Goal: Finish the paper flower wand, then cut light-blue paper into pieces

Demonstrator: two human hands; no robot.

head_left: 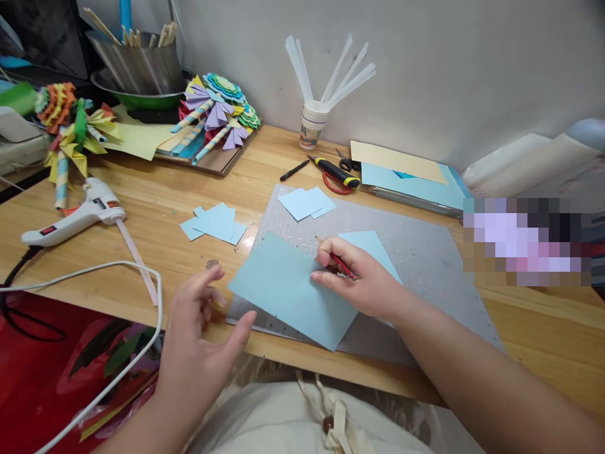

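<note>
My right hand (350, 271) is closed around a red pencil (344, 267), its tip pointing up and away from me. The hand is over a large sheet of light blue paper (283, 284); I cannot tell whether the fingertips also pinch the sheet. The sheet lies at an angle across the grey cutting mat (425, 252). Left of the sheet, my left hand (203, 321) hovers open, thumb and fingers apart, holding nothing. Another blue paper piece (371, 246) shows partly behind my right hand. Small blue paper squares (302, 203) rest on the mat's far left part.
More blue squares (217, 222) lie on the wooden table (246, 189). A glue gun (80, 214) with its cord sits left. Along the back are paper flowers (217, 113), a paper cup (314, 123) of white sticks, yellow-black pliers (335, 171), scissors (348, 162) and stacked paper (406, 176).
</note>
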